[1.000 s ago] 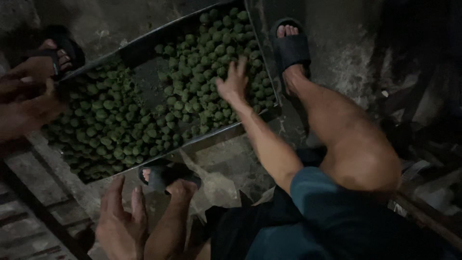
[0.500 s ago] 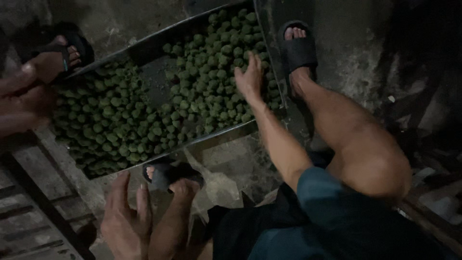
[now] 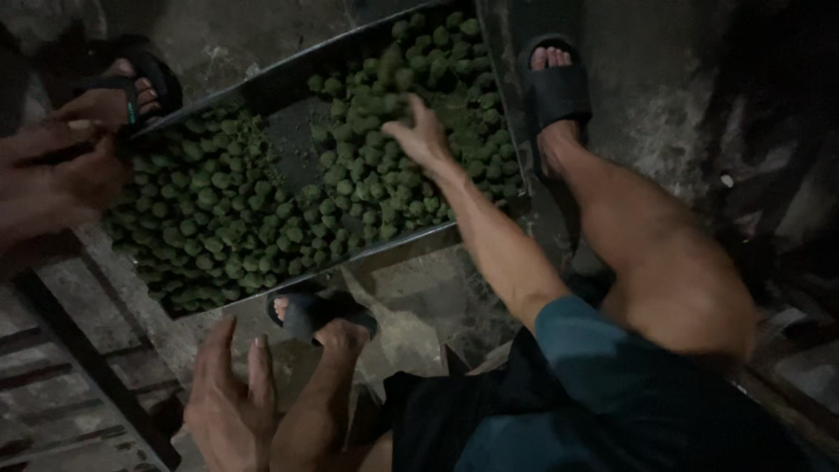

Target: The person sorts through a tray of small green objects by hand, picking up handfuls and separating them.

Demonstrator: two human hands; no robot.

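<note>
My right hand (image 3: 419,140) has slid up the tray (image 3: 288,74) toward frame centre, fingers now curling into the green balls (image 3: 218,218), while my left hand (image 3: 229,402) stays open, empty, at bottom left.

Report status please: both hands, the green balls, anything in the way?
Right hand open on green balls in metal tray. Left hand open, empty. Another person's hands at tray's left end.

Dim light falls on a rough, stained concrete floor (image 3: 419,306), grey and patchy. At the near left lie weathered wooden slats (image 3: 61,385) with dark gaps between them. The far right sinks into deep shadow.
</note>
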